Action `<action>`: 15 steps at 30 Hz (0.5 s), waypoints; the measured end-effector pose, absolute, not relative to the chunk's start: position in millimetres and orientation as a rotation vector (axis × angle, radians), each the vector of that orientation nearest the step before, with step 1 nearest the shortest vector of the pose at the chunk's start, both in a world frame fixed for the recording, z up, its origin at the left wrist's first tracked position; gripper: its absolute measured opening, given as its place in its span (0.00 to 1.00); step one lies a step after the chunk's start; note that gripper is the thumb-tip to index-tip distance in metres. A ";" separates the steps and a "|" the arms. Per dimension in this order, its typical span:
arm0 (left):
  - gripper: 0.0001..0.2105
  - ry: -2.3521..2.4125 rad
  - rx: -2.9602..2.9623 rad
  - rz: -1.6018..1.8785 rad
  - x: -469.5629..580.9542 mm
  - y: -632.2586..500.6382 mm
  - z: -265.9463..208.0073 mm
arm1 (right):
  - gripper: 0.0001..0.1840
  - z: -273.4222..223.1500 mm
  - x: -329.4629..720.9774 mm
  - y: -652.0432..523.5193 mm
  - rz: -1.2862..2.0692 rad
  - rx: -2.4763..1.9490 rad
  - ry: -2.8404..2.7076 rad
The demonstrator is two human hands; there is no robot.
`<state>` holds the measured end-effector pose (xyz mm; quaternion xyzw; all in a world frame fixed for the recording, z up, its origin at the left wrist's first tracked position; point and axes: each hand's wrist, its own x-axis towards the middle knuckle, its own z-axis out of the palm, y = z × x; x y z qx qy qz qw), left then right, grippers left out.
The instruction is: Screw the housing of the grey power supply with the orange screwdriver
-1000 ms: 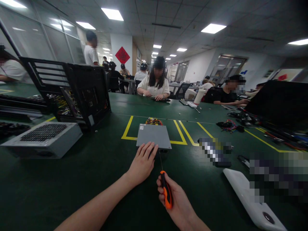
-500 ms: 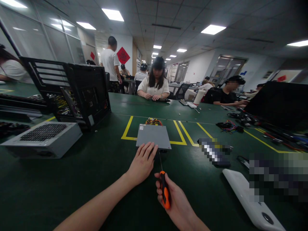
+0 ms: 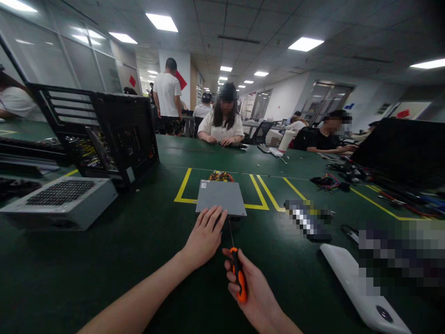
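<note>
A grey computer power supply (image 3: 222,195) lies on the green table in front of me, its bundle of coloured cables (image 3: 221,176) at the far side. My left hand (image 3: 206,232) rests on its near edge, fingers stretched out over the top and the thumb hidden. In my right hand (image 3: 253,283) I grip an orange and black screwdriver (image 3: 238,276). Its shaft points away from me to the near side of the power supply, beside my left fingertips. Where the tip meets the casing is too small to make out.
To the left stand a second power supply (image 3: 59,202) and an open black computer case (image 3: 114,139). A white device (image 3: 361,283) lies at the right, with loose cables (image 3: 330,183) farther back. Across the table sits a person (image 3: 222,120).
Both hands, the screwdriver and the power supply keep nearly the same places. In the background, a standing person has shifted to the right.
</note>
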<state>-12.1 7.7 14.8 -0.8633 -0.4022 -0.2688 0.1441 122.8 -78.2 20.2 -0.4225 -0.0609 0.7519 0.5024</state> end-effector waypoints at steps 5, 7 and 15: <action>0.27 -1.162 -2.489 -0.762 -12.7 7.0 15.4 | 0.06 24.5 120.8 -79.4 1.748 -1.047 -0.161; 0.26 -1.165 -2.492 -0.756 -12.9 6.8 15.6 | 0.08 27.2 120.2 -79.6 1.778 -1.078 -0.157; 0.26 -1.146 -2.475 -0.785 -12.8 7.4 14.6 | 0.08 24.5 122.5 -78.8 1.800 -1.028 -0.165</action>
